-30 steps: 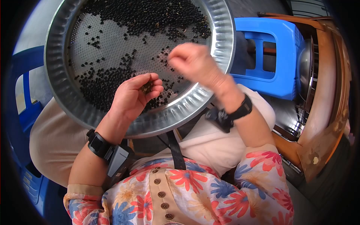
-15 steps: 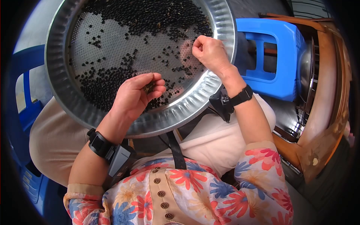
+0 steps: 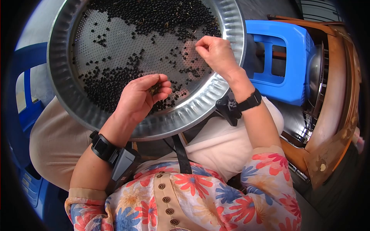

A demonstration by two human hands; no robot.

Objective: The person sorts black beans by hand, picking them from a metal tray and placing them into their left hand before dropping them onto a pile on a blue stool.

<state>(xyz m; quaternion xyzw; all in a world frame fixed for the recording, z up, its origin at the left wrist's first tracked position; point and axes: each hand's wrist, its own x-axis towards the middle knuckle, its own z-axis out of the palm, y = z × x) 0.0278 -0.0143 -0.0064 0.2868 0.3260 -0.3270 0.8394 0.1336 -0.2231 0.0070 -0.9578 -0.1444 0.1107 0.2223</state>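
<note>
A round metal tray [image 3: 185, 120] with a perforated bottom and fluted rim lies across my lap. Small black beans fill its far side in a wide heap [image 3: 154, 15], and a second heap [image 3: 106, 86] lies at the near left, with loose beans scattered between. My left hand [image 3: 140, 94] hovers above the near heap, its fingers curled round small brownish bits [image 3: 155, 88] that show in the palm. Over the tray's right part, my right hand [image 3: 219, 54] is closed in a pinch; whatever sits between its fingertips is hidden.
A blue plastic stool [image 3: 296, 61] stands right of the tray, beside a metal bowl [image 3: 316, 75] and wooden furniture [image 3: 327, 115]. Another blue plastic seat [image 3: 32, 59] is at the left. Both wrists wear black straps with devices.
My right hand has shifted slightly left over the tray, still pinched. My left hand stays nearly in place. The tray appears slightly further right in view.
</note>
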